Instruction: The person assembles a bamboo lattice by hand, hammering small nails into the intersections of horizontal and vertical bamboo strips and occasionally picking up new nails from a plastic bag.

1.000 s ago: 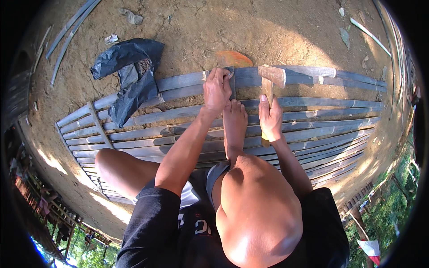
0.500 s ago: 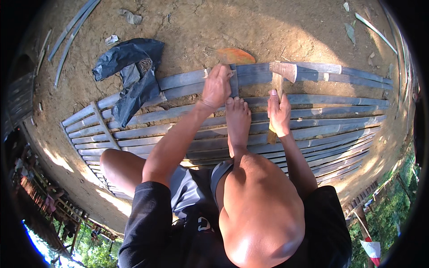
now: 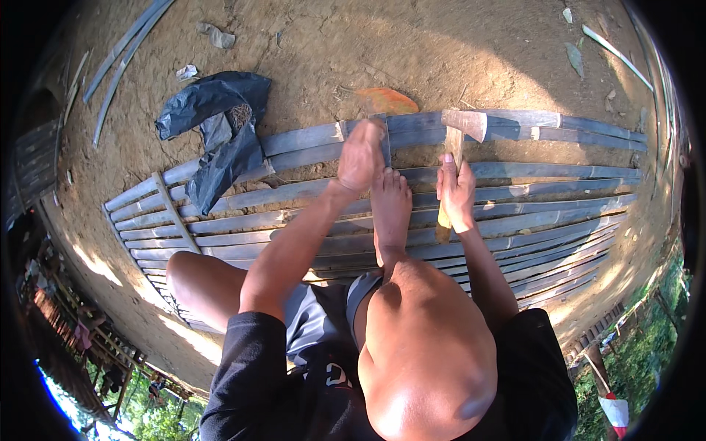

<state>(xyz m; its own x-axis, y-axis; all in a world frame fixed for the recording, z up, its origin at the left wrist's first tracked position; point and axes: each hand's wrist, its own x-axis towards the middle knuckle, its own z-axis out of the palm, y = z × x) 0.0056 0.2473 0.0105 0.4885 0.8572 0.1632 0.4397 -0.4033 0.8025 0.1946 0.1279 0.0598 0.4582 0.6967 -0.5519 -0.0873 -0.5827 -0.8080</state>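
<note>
The right hand [image 3: 457, 192] is wrapped around the wooden handle of a hatchet [image 3: 454, 140], the thumb lying up along the wood toward the head. The head sits beyond the fingertips, its wide edge facing right and its blunt end facing left; the handle's butt sticks out below the palm. Whether the head rests on the slats or hangs just above them, I cannot tell.

The hatchet should feel stiff and head-heavy, with the weight out past the thumb. The present hold, around the middle of the handle, ought to give control; a hold nearer the butt would give more swing and less accuracy. The bare wood looks dry rather than slick, and the edge side is no place for fingers.

To the left of that grip, beyond the foot [image 3: 391, 206], the left hand [image 3: 362, 156] is curled in and blurred over the bamboo slats [image 3: 419, 137], beside a thin crosspiece [image 3: 386, 141]; whether it pinches anything, I cannot tell. The slats look light, springy and smooth-skinned, likely to split along the grain, so flat pressure near the crosspiece should steady them best.

Farther left lies a limp black plastic bag [image 3: 184, 110], and just beyond the slats an orange leaf [image 3: 390, 98].
</note>
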